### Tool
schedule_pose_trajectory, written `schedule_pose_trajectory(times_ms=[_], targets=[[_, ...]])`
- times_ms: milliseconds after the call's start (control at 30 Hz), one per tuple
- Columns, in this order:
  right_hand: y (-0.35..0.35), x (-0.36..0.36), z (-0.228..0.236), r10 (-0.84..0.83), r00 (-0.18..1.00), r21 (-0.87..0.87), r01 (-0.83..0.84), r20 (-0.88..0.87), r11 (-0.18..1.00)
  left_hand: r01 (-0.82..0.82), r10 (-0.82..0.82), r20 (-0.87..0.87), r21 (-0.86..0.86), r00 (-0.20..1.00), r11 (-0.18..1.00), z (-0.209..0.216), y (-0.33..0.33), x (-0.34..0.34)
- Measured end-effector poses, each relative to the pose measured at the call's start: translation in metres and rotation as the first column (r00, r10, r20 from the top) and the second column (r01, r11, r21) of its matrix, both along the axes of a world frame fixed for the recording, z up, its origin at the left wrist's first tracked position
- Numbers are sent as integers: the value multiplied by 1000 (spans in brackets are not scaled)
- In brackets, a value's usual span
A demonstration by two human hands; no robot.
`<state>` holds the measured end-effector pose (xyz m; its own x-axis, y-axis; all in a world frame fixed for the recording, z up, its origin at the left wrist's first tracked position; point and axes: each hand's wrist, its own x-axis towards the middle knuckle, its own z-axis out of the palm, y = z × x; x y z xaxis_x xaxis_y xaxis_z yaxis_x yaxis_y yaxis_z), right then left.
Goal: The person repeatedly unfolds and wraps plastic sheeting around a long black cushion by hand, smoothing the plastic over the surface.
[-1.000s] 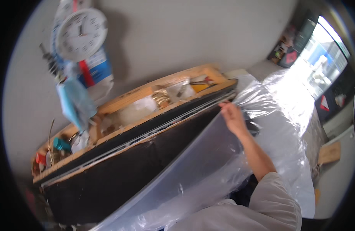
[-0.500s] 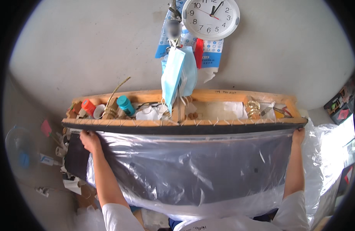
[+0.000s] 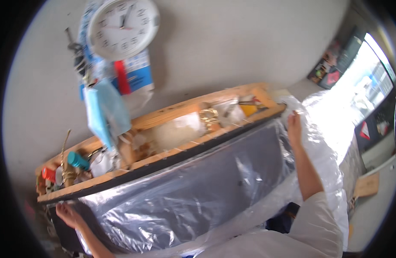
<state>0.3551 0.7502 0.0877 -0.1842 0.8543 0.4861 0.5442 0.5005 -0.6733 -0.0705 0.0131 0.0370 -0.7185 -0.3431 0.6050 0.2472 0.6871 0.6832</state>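
From the wearer's own head, the left of two side-by-side fisheye cameras looks forward and down, over a pale shirt [image 3: 288, 243] at the lower edge and a clear plastic sheet [image 3: 198, 189], with the left hand [image 3: 69, 215] and right hand [image 3: 294, 130] fairly near the lens. A long wooden tray [image 3: 176, 105] slants across the middle, rising toward the right, with a wall [image 3: 232, 38] and round clock [image 3: 123, 28] beyond. The wide view reaches a bright opening [image 3: 370, 81] at far right, inside a dark, curved border.

Left fingers [image 3: 64, 210] blurred, forearm [image 3: 93, 241] cut off below; clock [image 3: 123, 29] smeared
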Motion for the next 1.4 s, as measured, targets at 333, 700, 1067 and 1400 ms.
schedule_pose_trajectory(times_ms=[333,700,1067,1400], targets=[[-59,22,-17,170,934,28,-188,315,982,327,-374,-183,-241,909,914,140,79,156],[-297,29,23,339,607,-646,-764,-719,-1,781,356,796,-582,491,225,72,-44,249],[-266,62,19,665,545,-305,-838,-511,452,927,-926,288,351,-244,-135,51,375,312],[-403,-11,-38,873,-451,-375,-789,-183,-487,895,-913,-188,345,361,282,263,421,239]])
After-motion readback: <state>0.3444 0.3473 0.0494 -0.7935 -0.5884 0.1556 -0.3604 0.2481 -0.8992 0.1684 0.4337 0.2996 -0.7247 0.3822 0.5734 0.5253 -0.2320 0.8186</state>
